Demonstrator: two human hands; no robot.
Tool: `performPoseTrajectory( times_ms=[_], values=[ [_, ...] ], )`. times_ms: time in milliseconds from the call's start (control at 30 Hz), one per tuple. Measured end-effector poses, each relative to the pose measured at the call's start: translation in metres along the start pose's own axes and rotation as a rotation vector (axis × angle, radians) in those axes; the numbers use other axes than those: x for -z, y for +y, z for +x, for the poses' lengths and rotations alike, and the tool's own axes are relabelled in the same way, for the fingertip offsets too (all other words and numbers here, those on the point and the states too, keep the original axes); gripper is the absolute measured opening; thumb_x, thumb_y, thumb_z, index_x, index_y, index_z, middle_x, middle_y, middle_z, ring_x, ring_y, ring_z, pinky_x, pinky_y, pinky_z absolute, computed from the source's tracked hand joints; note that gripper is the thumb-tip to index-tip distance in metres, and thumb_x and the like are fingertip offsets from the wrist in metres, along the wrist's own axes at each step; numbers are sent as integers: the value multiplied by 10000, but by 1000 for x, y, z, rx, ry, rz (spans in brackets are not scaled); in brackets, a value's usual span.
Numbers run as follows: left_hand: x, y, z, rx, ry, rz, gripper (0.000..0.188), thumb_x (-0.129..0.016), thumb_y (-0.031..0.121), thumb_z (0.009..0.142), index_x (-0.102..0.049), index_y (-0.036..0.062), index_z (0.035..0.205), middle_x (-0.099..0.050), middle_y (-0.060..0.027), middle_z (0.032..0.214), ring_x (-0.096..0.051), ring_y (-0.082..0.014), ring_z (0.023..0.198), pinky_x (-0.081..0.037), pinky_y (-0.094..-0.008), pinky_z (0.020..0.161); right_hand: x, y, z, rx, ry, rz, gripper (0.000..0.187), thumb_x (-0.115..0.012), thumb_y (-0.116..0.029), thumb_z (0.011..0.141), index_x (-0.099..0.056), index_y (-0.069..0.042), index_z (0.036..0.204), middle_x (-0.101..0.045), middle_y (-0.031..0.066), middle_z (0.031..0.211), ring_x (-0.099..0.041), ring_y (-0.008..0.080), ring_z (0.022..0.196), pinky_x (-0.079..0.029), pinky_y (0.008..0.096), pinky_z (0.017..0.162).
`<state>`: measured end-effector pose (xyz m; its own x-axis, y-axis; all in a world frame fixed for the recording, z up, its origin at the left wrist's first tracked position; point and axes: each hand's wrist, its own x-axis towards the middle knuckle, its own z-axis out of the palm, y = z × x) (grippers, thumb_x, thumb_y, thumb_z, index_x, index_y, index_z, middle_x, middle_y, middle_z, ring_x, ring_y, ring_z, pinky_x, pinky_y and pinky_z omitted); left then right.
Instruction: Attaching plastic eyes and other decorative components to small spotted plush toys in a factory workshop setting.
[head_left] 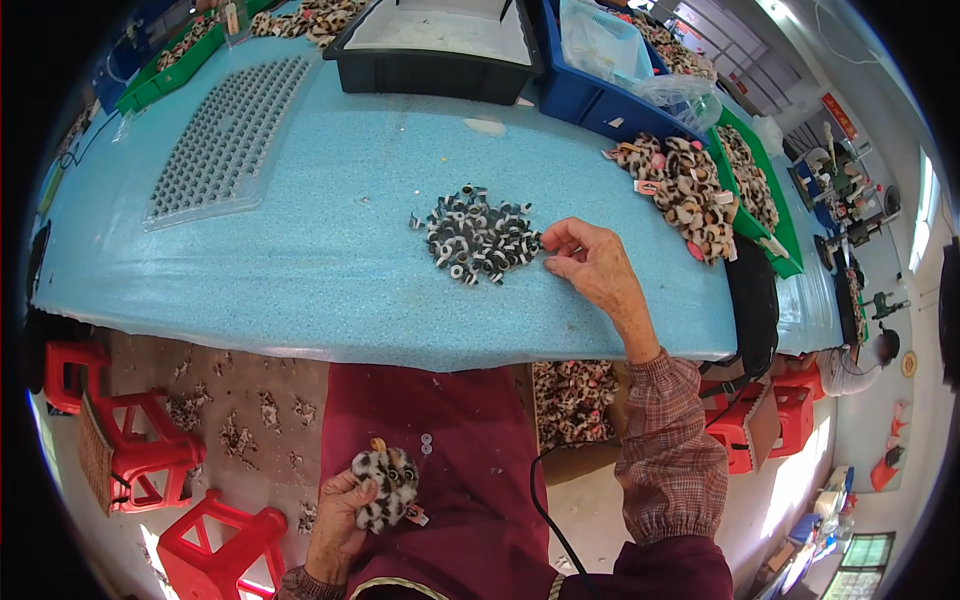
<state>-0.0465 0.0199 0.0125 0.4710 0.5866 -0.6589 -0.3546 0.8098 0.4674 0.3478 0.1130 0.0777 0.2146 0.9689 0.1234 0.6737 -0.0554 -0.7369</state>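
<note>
My left hand is low over my lap, its fingers closed around a small spotted plush toy. The toy has black-and-white fur, round dark eyes, an orange tuft on top and a tag at its lower side. On the blue table, a loose pile of small black-and-white plastic parts lies in front of me. My right hand is at the pile's right edge, thumb and fingertips curled in a pinch. What sits between those fingertips is too small to make out.
A clear tray of small dark parts lies at left. Behind are a black bin and a blue crate. At right, spotted plush pieces lie beside a green crate. Red stools stand below.
</note>
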Motion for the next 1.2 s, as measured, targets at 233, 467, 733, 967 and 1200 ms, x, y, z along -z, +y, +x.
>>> performPoseTrajectory(
  times_ms=[233,467,733,967,1200],
  values=[
    [-3,-5,2,30,-1,-4,216,-632,55,832,-624,-48,1021,-679,-124,921,-670,-211,796,-559,-336,747,4,17,37,112,167,-69,183,-629,10,757,-665,-21,933,-671,55,820,-594,119,722,-485,266,682],
    [0,-4,2,25,33,-6,224,-637,61,829,-622,-50,1023,-679,-125,913,-670,-215,789,-559,-335,742,-9,25,58,153,41,-64,161,-672,-56,763,-711,-45,919,-683,61,837,-609,137,714,-494,277,676],
    [1,-5,6,33,28,11,228,-645,55,818,-615,-58,1014,-675,-133,921,-667,-217,782,-559,-337,732,-6,21,48,120,171,-14,155,-661,-31,759,-709,-50,905,-681,46,828,-591,120,708,-474,258,646],
    [0,-8,8,31,70,34,258,-643,64,819,-607,-62,1041,-673,-134,936,-668,-220,788,-557,-334,737,2,15,21,12,-73,149,195,-658,-16,750,-685,-54,940,-661,79,832,-614,172,745,-491,302,690],
    [-7,-8,11,66,67,67,255,-640,79,825,-612,-57,1039,-674,-134,936,-668,-225,788,-555,-339,732,-3,23,25,214,20,1,183,-658,-25,759,-690,-61,935,-643,28,795,-552,102,680,-471,245,655]
  ],
)
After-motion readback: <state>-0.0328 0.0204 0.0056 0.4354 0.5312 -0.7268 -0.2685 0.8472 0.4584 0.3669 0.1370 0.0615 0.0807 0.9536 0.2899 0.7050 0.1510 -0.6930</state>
